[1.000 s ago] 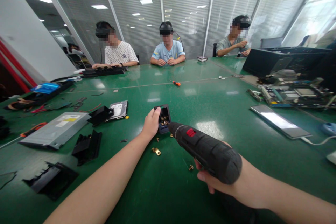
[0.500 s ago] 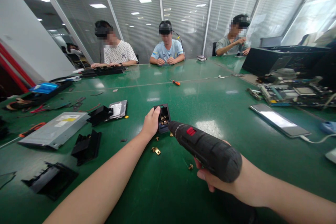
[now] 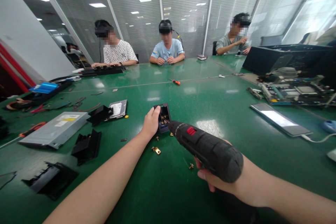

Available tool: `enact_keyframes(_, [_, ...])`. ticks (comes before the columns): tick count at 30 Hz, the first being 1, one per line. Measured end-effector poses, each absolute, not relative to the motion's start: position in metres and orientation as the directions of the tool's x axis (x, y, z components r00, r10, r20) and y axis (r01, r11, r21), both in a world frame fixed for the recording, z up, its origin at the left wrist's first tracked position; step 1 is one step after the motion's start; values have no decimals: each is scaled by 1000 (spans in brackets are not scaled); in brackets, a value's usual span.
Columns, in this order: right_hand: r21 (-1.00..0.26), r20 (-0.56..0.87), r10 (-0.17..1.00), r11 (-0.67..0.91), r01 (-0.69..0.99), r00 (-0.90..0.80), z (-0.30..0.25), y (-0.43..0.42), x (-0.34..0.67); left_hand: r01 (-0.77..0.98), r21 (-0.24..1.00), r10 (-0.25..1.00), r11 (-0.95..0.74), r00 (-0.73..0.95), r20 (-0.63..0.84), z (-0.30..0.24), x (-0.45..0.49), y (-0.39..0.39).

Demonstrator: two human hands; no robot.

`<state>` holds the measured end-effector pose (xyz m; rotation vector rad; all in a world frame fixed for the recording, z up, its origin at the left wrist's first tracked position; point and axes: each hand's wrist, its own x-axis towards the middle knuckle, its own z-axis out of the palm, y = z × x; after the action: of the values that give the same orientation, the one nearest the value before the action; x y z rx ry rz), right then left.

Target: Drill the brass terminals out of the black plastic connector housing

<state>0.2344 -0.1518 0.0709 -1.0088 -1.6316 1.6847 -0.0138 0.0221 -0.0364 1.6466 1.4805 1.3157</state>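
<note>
My left hand [image 3: 151, 120] grips the black box [image 3: 168, 112], my right hand [image 3: 222, 185] the power driver [image 3: 206, 148]; both need steadying.

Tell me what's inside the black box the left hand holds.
Several brass-coloured parts sit inside the black box. The left hand covers part of its left wall, the drill its lower right edge; whatever lies beneath the parts cannot be seen.

Phone [image 3: 281, 120], white cable [image 3: 319, 140] attached; circuit board [image 3: 296, 92] just beyond phone, black case [image 3: 266, 60] farther beyond; orange-handled screwdriver [image 3: 176, 82] well left of phone.
</note>
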Motion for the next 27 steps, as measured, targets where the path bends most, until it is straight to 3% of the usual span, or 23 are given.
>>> enact_keyframes(9, [-987, -146, 833, -88, 132, -534, 69, -151, 235, 377, 899, 955, -223, -100, 279, -38, -14, 24])
enact_keyframes(15, [-1000, -23, 842, -19, 12, -540, 60, -152, 237, 356, 910, 958, -215, -106, 268, -39, -14, 25])
enact_keyframes(27, [-965, -262, 796, -221, 141, -546, 38, -146, 242, 359, 910, 960, -208, -105, 261, -36, -13, 23])
